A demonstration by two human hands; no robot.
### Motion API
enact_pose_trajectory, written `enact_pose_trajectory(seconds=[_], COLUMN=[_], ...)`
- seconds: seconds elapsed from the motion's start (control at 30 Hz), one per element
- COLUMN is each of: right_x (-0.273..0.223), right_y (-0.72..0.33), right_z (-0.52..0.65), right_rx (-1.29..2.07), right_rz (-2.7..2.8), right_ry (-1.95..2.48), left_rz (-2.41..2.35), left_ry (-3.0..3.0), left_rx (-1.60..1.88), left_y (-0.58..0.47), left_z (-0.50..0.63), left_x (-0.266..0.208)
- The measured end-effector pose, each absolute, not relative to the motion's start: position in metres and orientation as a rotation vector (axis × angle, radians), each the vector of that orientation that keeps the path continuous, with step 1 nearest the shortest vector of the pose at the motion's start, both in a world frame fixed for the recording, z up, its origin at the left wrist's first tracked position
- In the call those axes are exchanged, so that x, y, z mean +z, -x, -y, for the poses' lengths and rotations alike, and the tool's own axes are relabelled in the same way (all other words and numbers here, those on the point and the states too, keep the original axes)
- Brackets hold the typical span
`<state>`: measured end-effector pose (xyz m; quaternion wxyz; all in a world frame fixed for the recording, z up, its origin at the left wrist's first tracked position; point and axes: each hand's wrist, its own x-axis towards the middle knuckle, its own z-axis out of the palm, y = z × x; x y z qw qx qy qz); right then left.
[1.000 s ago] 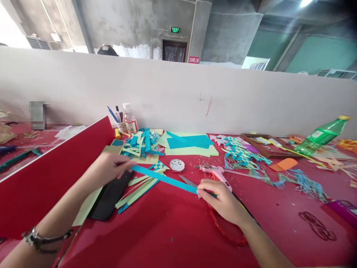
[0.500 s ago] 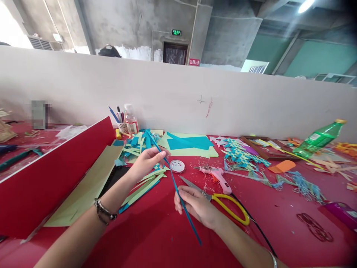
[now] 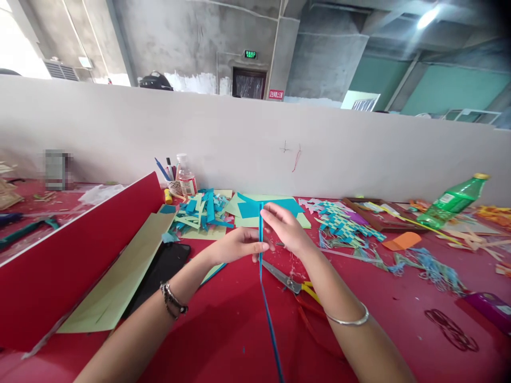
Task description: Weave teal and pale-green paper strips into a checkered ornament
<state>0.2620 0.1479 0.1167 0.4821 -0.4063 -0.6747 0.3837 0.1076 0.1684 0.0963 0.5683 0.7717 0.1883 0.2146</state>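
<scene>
A narrow blue paper strip hangs upright in front of me, its lower end trailing toward the bottom edge of the view. My left hand pinches it around the middle. Higher up, my right hand grips the strip close to its top end. Under my right forearm lie scissors with yellow handles, partly hidden. Green and blue strips on the table show a little below my left hand. Behind the hands rest blue and light green paper sheets.
Paper scraps are heaped at back left, beside a clear bottle and a pen cup. A black phone-like slab lies near a red divider. To the right are woven paper pieces and a tilted green bottle.
My right hand has moved up from the strip's lower part to its top. My left hand has shifted down and right. The strip has gone from slanted to nearly upright.
</scene>
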Motion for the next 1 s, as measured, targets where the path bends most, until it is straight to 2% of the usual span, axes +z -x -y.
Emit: enact_pose_trajectory(seconds=[0.43, 0.7, 1.0], right_x=[0.099, 0.089, 0.080], right_y=[-0.269, -0.258, -0.249], right_z=[-0.164, -0.164, -0.164], right_rx=[0.873, 0.965, 1.050], right_rz=[1.516, 1.540, 1.512], right_ry=[1.160, 1.145, 1.152], left_rz=[-0.494, -0.822, -0.951], left_ry=[-1.839, -1.753, -1.795], left_rx=[0.444, 0.923, 1.034], left_y=[-0.110, -0.118, -0.115], left_z=[-0.184, -0.190, -0.191], left_x=[0.075, 0.075, 0.079])
